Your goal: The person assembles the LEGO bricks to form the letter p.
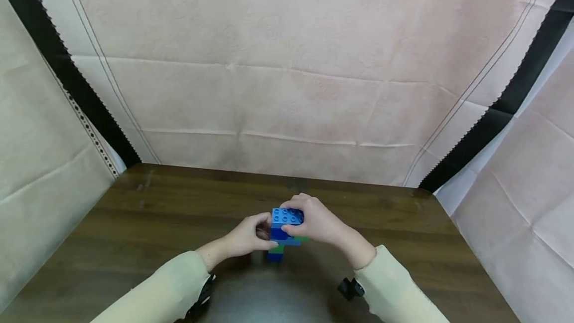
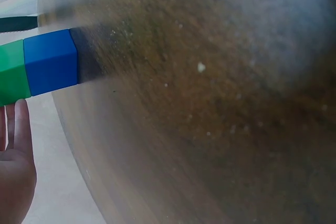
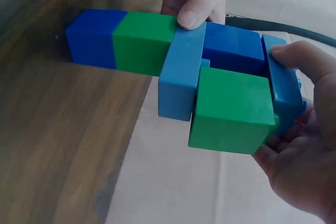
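Observation:
A tower of toy building bricks stands between the two hands. Its lowest part is a dark blue brick [image 3: 89, 38], with a green brick [image 3: 144, 43] above it. Across these lies a light blue brick [image 3: 178, 87], carrying an upper dark blue brick [image 3: 233, 48] and an upper green brick [image 3: 231, 108] side by side. The studded top light blue brick [image 1: 282, 216] is gripped by my right hand [image 1: 318, 221], thumb on its near side and fingers behind. My left hand [image 1: 244, 236] holds the tower from the left, its thumb at the middle light blue brick.
The brown wooden tabletop [image 1: 179, 208] spreads around the hands. Pale fabric walls [image 1: 278, 88] rise behind it and at both sides, with black strips [image 1: 498, 113] along the corners. Black wrist devices [image 1: 351, 289] sit by the light green sleeves [image 1: 390, 283].

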The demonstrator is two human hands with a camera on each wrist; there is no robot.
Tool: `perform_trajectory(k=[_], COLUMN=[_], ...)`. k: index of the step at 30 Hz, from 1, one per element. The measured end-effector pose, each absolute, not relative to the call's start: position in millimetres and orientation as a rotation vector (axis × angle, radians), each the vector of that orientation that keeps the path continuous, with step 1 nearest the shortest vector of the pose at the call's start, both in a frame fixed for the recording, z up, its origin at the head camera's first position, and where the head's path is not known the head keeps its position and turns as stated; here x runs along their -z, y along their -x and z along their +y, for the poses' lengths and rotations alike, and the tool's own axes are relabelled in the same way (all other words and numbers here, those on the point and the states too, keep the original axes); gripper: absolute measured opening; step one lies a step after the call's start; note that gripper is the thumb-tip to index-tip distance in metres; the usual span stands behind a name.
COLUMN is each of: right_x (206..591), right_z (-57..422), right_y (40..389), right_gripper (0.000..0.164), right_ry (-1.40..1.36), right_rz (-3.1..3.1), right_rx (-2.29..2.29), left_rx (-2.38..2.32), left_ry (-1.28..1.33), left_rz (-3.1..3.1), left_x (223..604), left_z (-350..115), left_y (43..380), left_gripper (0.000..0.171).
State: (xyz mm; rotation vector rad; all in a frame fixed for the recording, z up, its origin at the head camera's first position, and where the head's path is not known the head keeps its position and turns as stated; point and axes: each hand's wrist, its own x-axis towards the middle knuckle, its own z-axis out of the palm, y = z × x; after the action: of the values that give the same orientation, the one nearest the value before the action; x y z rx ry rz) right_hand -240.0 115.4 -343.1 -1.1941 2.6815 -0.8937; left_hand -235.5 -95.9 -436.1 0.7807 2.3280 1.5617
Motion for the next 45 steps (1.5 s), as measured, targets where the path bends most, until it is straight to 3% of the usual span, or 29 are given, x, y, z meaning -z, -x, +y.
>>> perform_trajectory(k=[11,21,38,45], right_x=[346,347,353,358], right_z=[119,118,117,123], right_y=[243,246,243,243], right_gripper=[0.03,0.032,0.039,0.049], right_ry=[1.147,1.134,1.092,1.03], right_rz=[2.643,2.596,2.651,2.58], right_rx=[0.981,1.014,1.022,1.114], left_rx=[-1.573,-1.565,-1.558,-1.55], left_ry=[-0.772,-0.772,-0.764,-0.769], left_rz=[2.325,2.325,2.331,2.339], left_x=[436,435,435,437], left_z=[-97,-98,-100,-98], left_y=[235,236,236,236], left_gripper=[0.027,0.031,0.032,0.029])
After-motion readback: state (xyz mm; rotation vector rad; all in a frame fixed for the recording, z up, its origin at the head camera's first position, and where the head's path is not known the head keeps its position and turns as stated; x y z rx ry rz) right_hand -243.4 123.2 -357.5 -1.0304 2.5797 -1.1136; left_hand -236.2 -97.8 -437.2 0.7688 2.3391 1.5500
